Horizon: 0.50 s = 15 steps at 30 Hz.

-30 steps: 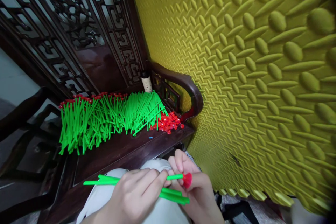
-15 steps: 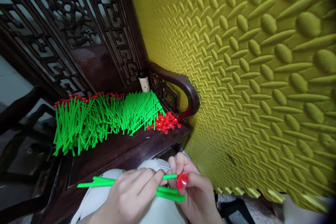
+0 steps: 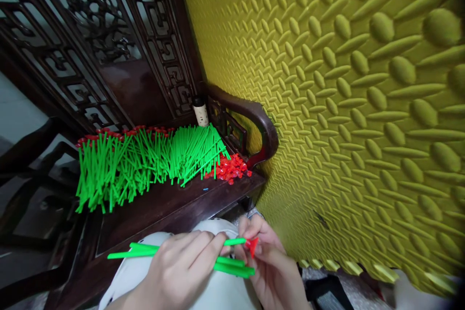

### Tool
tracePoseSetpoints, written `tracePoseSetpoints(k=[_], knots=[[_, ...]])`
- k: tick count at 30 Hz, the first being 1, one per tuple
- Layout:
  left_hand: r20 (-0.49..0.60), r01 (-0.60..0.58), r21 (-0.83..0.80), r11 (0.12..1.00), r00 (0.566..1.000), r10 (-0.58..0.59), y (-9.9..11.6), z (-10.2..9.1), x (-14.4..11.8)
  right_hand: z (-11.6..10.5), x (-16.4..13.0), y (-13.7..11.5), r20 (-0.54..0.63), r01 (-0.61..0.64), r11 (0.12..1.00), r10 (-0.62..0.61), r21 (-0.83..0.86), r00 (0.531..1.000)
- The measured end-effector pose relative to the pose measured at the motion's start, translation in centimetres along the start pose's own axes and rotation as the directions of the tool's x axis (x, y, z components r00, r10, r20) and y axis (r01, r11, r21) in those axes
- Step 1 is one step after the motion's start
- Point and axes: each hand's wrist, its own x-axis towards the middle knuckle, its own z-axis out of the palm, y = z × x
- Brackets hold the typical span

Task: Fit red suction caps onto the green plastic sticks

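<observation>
A bundle of green sticks (image 3: pixel 181 255) is gripped crosswise by the left hand (image 3: pixel 181 271); a red cap (image 3: pixel 252 245) is pinched at one stick's right tip by the right hand (image 3: pixel 272 266).

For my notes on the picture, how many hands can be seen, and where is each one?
2. The left hand is at the bottom centre and grips a bundle of green sticks. The right hand is beside it and pinches a red cap at one stick's tip.

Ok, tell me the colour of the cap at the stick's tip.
Red cap, clearest in the head view.
</observation>
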Motion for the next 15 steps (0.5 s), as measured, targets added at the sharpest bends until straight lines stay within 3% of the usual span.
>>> tracePoseSetpoints(k=[15], knots=[[-0.026,-0.053,-0.015,0.998,0.998,0.053,0.11,-0.07,-0.4,-0.84,0.23,0.84,0.059,-0.012,0.999,0.01,0.029,0.998]])
